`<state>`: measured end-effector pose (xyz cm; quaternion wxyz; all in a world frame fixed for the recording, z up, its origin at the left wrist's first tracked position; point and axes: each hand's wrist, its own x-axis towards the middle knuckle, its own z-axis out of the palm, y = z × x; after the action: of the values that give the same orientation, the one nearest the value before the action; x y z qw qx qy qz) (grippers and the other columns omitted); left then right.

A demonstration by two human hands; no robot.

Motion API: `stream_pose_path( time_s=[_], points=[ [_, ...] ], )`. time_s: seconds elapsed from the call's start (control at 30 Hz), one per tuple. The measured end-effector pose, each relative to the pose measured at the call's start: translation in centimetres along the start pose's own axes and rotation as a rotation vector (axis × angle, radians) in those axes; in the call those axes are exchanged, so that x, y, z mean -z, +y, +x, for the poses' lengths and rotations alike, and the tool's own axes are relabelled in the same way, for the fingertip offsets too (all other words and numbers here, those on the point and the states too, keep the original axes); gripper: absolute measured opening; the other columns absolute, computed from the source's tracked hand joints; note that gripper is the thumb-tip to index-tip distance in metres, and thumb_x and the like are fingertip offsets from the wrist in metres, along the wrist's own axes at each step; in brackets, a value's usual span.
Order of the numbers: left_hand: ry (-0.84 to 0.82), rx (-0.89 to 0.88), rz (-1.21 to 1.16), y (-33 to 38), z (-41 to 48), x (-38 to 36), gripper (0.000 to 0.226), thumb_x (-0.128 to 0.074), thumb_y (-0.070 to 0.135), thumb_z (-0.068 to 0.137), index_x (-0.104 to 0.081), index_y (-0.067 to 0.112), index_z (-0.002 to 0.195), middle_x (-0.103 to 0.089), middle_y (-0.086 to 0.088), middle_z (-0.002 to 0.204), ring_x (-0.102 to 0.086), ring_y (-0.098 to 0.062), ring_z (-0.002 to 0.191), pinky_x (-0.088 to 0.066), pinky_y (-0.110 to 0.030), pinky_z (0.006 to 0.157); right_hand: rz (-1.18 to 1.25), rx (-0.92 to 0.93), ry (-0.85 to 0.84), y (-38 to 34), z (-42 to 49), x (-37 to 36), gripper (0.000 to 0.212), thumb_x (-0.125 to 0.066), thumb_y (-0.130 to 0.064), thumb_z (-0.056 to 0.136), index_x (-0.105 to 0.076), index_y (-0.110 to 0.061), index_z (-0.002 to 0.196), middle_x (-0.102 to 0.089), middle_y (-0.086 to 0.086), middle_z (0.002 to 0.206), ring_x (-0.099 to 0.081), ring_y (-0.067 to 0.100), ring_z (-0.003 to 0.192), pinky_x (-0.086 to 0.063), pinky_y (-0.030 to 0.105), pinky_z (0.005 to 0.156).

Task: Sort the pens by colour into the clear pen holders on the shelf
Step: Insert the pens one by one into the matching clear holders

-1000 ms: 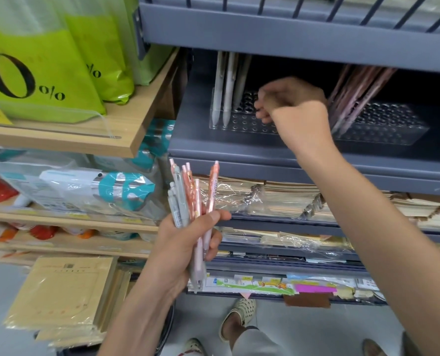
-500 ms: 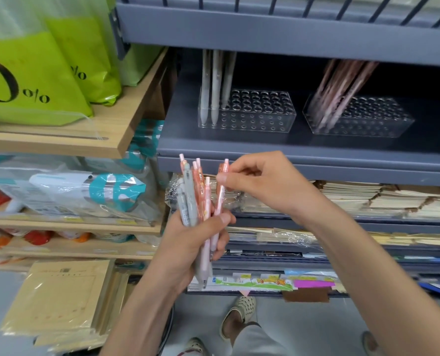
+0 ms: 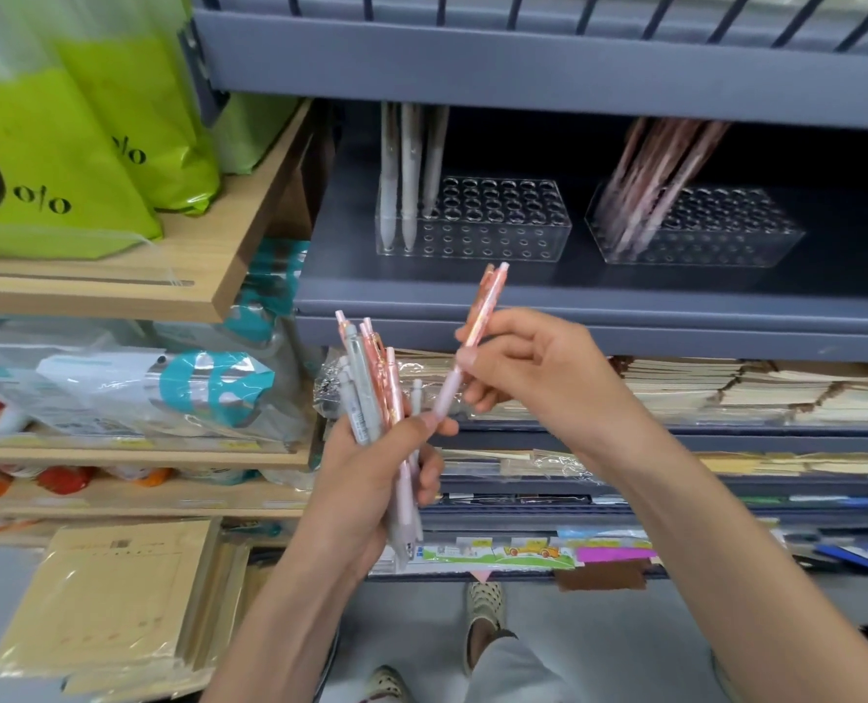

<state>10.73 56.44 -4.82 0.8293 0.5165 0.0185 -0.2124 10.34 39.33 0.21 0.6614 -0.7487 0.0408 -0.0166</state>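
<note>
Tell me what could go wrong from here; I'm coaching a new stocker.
1. The left hand grips a loose bunch of mixed pens; if the right hand lifts the pink pen away, others might slip out and drop.
2. The pink pens in their holder lean across its holes, so a new one could snag or knock them.

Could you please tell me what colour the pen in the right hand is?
The pen in the right hand is pink, peach-orange up top; head view.
</note>
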Motion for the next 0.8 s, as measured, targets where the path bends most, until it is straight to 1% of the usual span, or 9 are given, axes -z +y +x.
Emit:
stream_pose_path(
  time_s=[0.1,0.17,0.27,0.37,0.47,0.57,0.67,0.73,0.8],
  points=[
    [-0.01,0.027,-0.013,-0.6,0.4,-1.1,0.011,-0.059,-0.003,0.091,-0.052,0.005,0.094,-0.071,-0.015,0.081,-0.045,-0.016,0.04,-0.037,-0.022,0.037,0.031,0.053,0.111,-0.1,-0.8,2.0,0.013,-0.065,-0.006,0.09,-0.067,-0.007,0.103,-0.072,0.009,0.075,-0.068,0.019,0.068,-0.055,0.026,0.063],
    [-0.018,0.028,-0.015,-1.0,0.6,-1.7,0.011,-0.053,-0.004,0.093,-0.049,0.002,0.101,-0.072,-0.015,0.083,-0.045,-0.015,0.04,-0.036,-0.022,0.036,0.071,0.124,0.261,-0.6,-0.9,3.9,0.014,-0.062,-0.004,0.092,-0.066,-0.009,0.104,-0.073,0.008,0.078,-0.07,0.02,0.072,-0.056,0.026,0.066],
    [-0.042,0.019,0.013,-1.3,0.8,-2.6,0.009,-0.052,-0.004,0.092,-0.052,-0.004,0.101,-0.072,-0.014,0.079,-0.044,-0.015,0.041,-0.035,-0.022,0.038,0.075,0.247,0.492,-1.4,-0.7,7.4,0.012,-0.061,-0.005,0.092,-0.064,-0.011,0.1,-0.073,0.004,0.079,-0.071,0.019,0.078,-0.057,0.027,0.072],
    [-0.054,-0.002,-0.003,-1.5,1.2,-3.9,0.013,-0.055,-0.001,0.086,-0.052,0.005,0.097,-0.071,-0.017,0.087,-0.048,-0.018,0.043,-0.037,-0.023,0.039,0.044,0.355,0.684,-2.0,0.1,10.8,0.011,-0.062,-0.007,0.09,-0.061,-0.016,0.096,-0.073,-0.001,0.082,-0.072,0.019,0.081,-0.058,0.03,0.078],
    [-0.046,-0.013,-0.043,-1.8,1.6,-5.5,0.016,-0.058,0.002,0.08,-0.056,0.01,0.094,-0.068,-0.016,0.082,-0.051,-0.021,0.046,-0.038,-0.024,0.039,0.03,0.403,0.812,-2.1,1.5,13.7,0.02,-0.059,-0.006,0.085,-0.059,-0.021,0.098,-0.073,0.0,0.091,-0.072,0.019,0.088,-0.059,0.035,0.084],
    [-0.031,-0.023,-0.044,-2.4,2.0,-7.2,0.016,-0.06,0.007,0.074,-0.062,0.01,0.09,-0.069,-0.014,0.08,-0.057,-0.022,0.052,-0.041,-0.027,0.04,-0.056,0.412,0.846,-1.9,3.0,16.1,0.021,-0.061,-0.009,0.085,-0.057,-0.026,0.096,-0.072,0.0,0.093,-0.071,0.018,0.092,-0.056,0.042,0.089],
    [0.006,-0.042,-0.036,-3.1,2.2,-8.5,0.024,-0.059,0.009,0.074,-0.057,0.004,0.097,-0.07,-0.014,0.079,-0.062,-0.022,0.055,-0.045,-0.026,0.041,-0.096,0.467,0.776,-1.7,4.4,17.5,0.021,-0.058,-0.004,0.088,-0.054,-0.023,0.092,-0.07,-0.009,0.084,-0.067,0.016,0.088,-0.053,0.045,0.093],
    [0.031,-0.048,-0.027,-3.5,2.3,-9.2,0.027,-0.058,0.009,0.073,-0.058,0.003,0.1,-0.071,-0.015,0.078,-0.065,-0.023,0.056,-0.047,-0.026,0.043,-0.169,0.492,0.751,-1.3,5.1,18.1,0.017,-0.056,-0.004,0.09,-0.057,-0.02,0.094,-0.067,-0.013,0.085,-0.062,0.011,0.087,-0.053,0.035,0.09],
    [0.057,-0.053,-0.017,-3.9,2.3,-9.7,0.029,-0.057,0.009,0.073,-0.058,0.002,0.101,-0.072,-0.015,0.078,-0.066,-0.024,0.058,-0.049,-0.026,0.044,-0.359,0.486,0.768,-0.9,5.5,18.8,0.013,-0.055,-0.012,0.092,-0.065,-0.015,0.1,-0.061,-0.006,0.098,-0.056,0.004,0.089,-0.049,0.019,0.086]
  ],
)
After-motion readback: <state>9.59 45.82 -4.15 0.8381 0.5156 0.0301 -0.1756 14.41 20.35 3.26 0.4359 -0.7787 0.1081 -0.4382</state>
